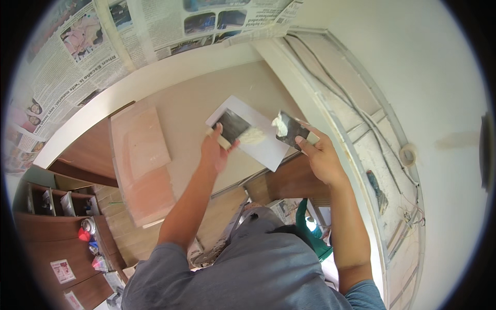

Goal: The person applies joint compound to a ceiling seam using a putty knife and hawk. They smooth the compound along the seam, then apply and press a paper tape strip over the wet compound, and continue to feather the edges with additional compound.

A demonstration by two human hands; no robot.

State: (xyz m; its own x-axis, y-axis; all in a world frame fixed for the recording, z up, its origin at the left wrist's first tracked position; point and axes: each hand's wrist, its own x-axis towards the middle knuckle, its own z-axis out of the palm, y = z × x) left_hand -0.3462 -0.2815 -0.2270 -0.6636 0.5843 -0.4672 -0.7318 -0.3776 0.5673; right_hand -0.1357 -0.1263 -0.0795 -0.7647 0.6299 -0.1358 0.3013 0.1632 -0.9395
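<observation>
My left hand (216,151) grips the pale handle of a wide flat trowel blade (252,130), white-grey with a dark patch and a smear of cream putty (251,136) near its middle. My right hand (319,154) holds a smaller dark putty knife (291,130) with a lump of white putty (279,124) on its tip. The small knife's tip sits just to the right of the wide blade, close to touching it. Both tools are raised in front of a beige panel (206,98).
Newspaper sheets (103,36) cover the surface at the top left. A white frame with cables (356,113) and a roll of tape (408,153) runs along the right. A pinkish board (142,160), wooden cabinets and spray cans (88,227) lie at the left below.
</observation>
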